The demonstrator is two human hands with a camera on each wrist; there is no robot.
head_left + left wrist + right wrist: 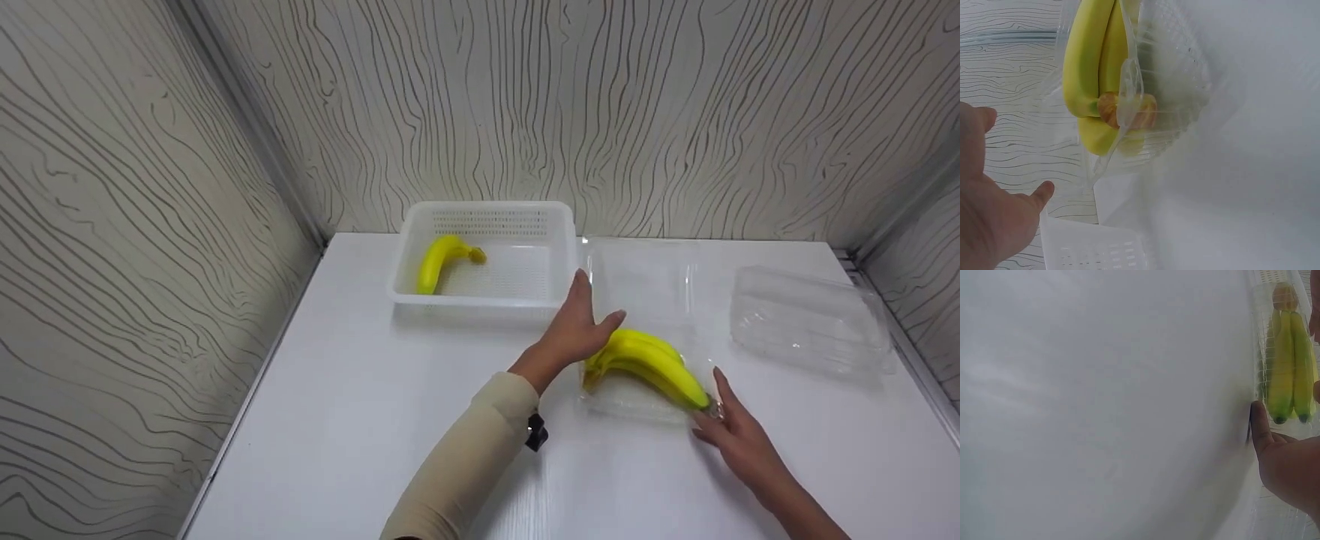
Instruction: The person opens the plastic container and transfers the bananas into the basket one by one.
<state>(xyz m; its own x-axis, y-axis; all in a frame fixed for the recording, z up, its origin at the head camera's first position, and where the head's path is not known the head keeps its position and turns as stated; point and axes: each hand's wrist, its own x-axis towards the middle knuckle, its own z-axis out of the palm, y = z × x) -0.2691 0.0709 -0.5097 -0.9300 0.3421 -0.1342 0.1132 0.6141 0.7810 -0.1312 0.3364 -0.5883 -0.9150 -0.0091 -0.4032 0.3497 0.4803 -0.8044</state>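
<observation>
A bunch of yellow bananas [651, 364] lies in the bottom half of a clear plastic clamshell box [622, 405]. The lid [637, 277] is folded back towards the wall. At the box's left side, my left hand [579, 324] has straight fingers and a thumb held apart, near the stem end. The left wrist view shows that hand [1002, 208] holding nothing. My right hand [739, 439] is at the box's right front corner, by the banana tips. In the right wrist view, one straight digit of that hand [1289, 467] touches the box's side.
A white perforated basket [480, 301] with one banana [435, 266] inside stands at the back, left of the lid. Another clear plastic box [810, 322] lies to the right. Wood-grain patterned panels [487, 112] border the white table [337, 420] at back and sides.
</observation>
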